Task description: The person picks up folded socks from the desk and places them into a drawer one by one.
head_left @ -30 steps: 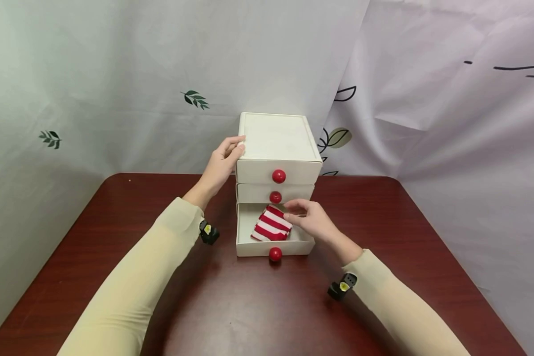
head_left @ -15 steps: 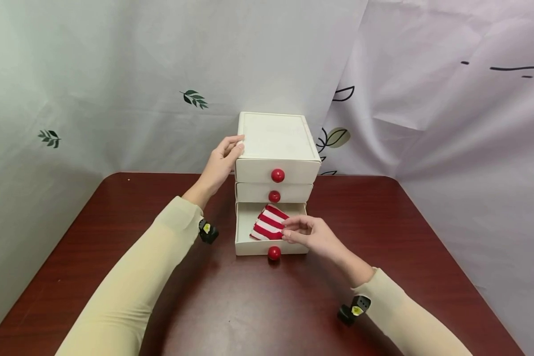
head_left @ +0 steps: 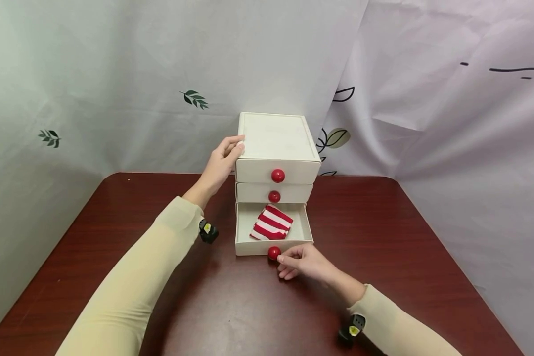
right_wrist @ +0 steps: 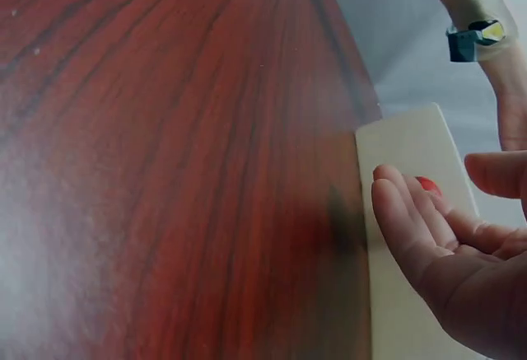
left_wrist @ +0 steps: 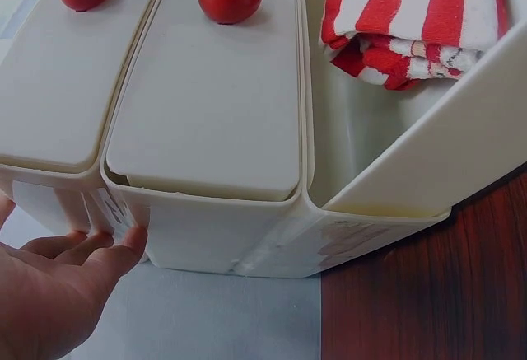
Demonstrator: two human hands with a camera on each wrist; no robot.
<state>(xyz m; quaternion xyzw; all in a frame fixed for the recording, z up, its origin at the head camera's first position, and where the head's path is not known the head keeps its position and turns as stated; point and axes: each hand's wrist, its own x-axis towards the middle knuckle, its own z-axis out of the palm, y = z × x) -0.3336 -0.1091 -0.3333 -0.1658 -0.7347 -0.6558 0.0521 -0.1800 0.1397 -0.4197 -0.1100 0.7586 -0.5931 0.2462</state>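
Observation:
A white cabinet [head_left: 278,136] with three drawers and red round knobs stands at the back of the table. Its bottom drawer [head_left: 250,248] is pulled out, and a folded red-and-white striped cloth [head_left: 272,223] lies inside. My left hand [head_left: 219,165] rests against the cabinet's upper left side; in the left wrist view the hand's fingertips [left_wrist: 132,240] touch the side wall. My right hand [head_left: 310,264] is at the bottom drawer's knob [head_left: 274,253], fingertips right beside it. In the right wrist view the thumb [right_wrist: 494,172] stands apart from the fingers, which partly cover the knob [right_wrist: 428,184].
The dark red wooden table [head_left: 249,311] spreads around the cabinet. A pale cloth backdrop [head_left: 138,64] with leaf prints hangs close behind it. The upper drawers, with the top knob [head_left: 278,175] and middle knob [head_left: 274,196], are closed.
My right hand has moved from over the drawer and the striped cloth down and forward to the bottom knob. The cloth stays in the drawer. My left hand has kept its place.

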